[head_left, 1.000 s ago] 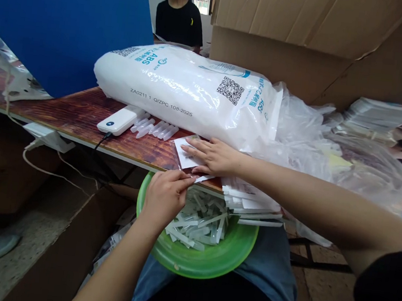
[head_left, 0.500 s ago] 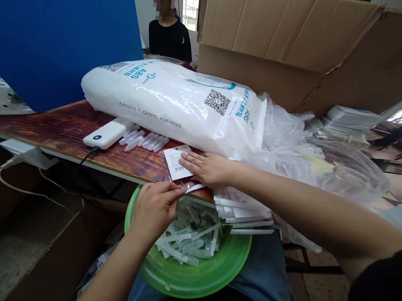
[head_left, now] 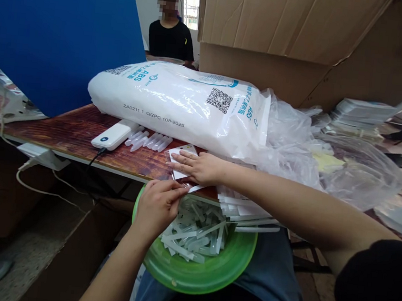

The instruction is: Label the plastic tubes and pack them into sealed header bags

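Note:
A white printed card in a clear plastic packet (head_left: 187, 149) lies at the front edge of the wooden table. My right hand (head_left: 204, 168) rests flat on it, fingers spread and covering much of its print. At the near edge of the packet, my left hand (head_left: 159, 202) is closed, thumb and forefinger pinching the clear plastic. Below both hands is a green basin (head_left: 194, 284) holding many translucent and white strips (head_left: 192, 238). Under my right forearm, a fanned stack of white packets (head_left: 240, 205) overhangs the table edge.
A big white ABS bag (head_left: 177, 102) lies across the table, with crumpled clear plastic (head_left: 292, 136) at its right. Small translucent tubes (head_left: 151, 142) sit beside a white power bank (head_left: 115, 134) with a cable. A cardboard box (head_left: 264, 23) and a person (head_left: 171, 39) are behind.
My right hand has slid slightly, its fingers reaching further left across the card. My left hand keeps its pinch. The whole view has shifted a little.

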`<state>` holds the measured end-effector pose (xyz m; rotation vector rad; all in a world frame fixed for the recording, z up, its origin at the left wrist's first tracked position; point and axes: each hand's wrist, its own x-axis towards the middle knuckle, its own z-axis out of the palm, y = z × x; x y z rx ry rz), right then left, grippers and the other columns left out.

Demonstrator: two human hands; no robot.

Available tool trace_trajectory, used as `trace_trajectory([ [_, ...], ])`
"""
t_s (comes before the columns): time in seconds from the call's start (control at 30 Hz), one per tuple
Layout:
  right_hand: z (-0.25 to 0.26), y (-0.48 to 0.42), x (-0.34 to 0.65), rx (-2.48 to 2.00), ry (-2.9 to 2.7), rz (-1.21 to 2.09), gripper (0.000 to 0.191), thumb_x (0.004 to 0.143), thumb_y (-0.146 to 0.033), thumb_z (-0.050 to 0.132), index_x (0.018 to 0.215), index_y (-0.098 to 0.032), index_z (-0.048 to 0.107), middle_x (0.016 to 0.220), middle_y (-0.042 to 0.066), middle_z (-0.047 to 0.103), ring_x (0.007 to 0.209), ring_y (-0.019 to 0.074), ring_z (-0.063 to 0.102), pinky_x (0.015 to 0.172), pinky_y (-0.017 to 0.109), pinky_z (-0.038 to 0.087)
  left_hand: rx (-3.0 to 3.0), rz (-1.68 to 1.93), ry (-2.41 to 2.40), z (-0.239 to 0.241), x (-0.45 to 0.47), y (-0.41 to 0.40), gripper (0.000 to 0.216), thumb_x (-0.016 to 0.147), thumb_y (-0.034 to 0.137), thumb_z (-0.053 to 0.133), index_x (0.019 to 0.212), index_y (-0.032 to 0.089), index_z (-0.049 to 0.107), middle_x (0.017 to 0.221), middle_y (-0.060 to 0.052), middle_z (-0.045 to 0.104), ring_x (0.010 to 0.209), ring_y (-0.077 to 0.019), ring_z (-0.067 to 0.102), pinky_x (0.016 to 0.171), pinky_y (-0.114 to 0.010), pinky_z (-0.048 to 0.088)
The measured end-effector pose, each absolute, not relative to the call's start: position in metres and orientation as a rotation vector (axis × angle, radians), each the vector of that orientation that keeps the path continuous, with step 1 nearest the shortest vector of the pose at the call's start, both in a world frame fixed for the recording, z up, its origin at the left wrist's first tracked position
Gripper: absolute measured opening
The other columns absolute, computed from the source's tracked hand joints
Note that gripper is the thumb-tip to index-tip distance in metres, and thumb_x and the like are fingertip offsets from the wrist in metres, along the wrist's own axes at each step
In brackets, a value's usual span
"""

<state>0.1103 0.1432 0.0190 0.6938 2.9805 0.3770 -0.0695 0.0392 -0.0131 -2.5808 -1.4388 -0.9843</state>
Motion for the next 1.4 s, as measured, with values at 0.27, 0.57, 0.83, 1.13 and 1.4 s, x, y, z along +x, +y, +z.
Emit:
trace_trajectory([
  [0.27, 0.025, 0.146, 0.129, 0.717, 3.042, 0.174, 0.078, 0.091, -0.052, 0.044, 0.152, -0.014, 0.016, 0.158, 0.016, 0.014, 0.146, 0.0288, 0.020, 0.106, 0.039, 0.038, -2.536, -1.026, -1.587, -0.014, -0.074, 0.036, 0.025, 0.086, 0.018, 0.058, 0.098, 0.032, 0.074, 0.095, 0.001, 0.073, 0.092, -0.0187, 0.064, 0.084, -0.039, 0.037],
  [0.57, 0.024, 0.149, 0.133, 0.672, 2.979, 0.119, 0.060, 0.099, -0.039, 0.034, 0.150, -0.009, 0.025, 0.155, 0.018, 0.023, 0.143, 0.0296, 0.028, 0.097, 0.040, 0.045, -2.580, -0.983, -1.538, -0.009, -0.082, 0.042, 0.024, 0.086, 0.018, 0.057, 0.096, 0.030, 0.075, 0.094, 0.001, 0.074, 0.088, -0.0180, 0.064, 0.086, -0.039, 0.038],
  [0.83, 0.040, 0.133, 0.117, 0.759, 3.003, -0.030, 0.052, 0.095, -0.019, 0.043, 0.144, -0.004, 0.037, 0.144, 0.023, 0.044, 0.133, 0.0298, 0.046, 0.103, 0.040, 0.042, -2.522, -1.250, -1.474, -0.004, -0.084, 0.034, 0.024, 0.088, 0.015, 0.057, 0.101, 0.026, 0.073, 0.090, -0.002, 0.071, 0.087, -0.0176, 0.063, 0.082, -0.036, 0.043],
  [1.13, 0.126, 0.062, 0.117, 0.817, 2.236, -2.161, 0.034, 0.075, -0.019, 0.071, 0.109, -0.013, 0.065, 0.092, 0.003, 0.069, 0.076, 0.0109, 0.065, 0.069, 0.023, 0.055, -2.044, -2.148, -1.438, 0.092, -0.066, -0.028, 0.044, 0.078, 0.017, 0.070, 0.116, 0.040, 0.065, 0.094, 0.006, 0.068, 0.081, -0.0162, 0.059, 0.088, -0.039, 0.049],
  [1.4, 0.097, -0.027, 0.142, 0.867, 2.675, -2.387, 0.023, 0.075, -0.022, 0.076, 0.095, -0.019, 0.065, 0.100, 0.002, 0.062, 0.100, 0.0143, 0.059, 0.093, 0.032, 0.049, -2.284, -2.647, -1.962, 0.092, -0.045, -0.057, 0.045, 0.075, 0.023, 0.075, 0.118, 0.025, 0.063, 0.072, 0.001, 0.068, 0.070, -0.0177, 0.070, 0.061, -0.026, 0.057],
])
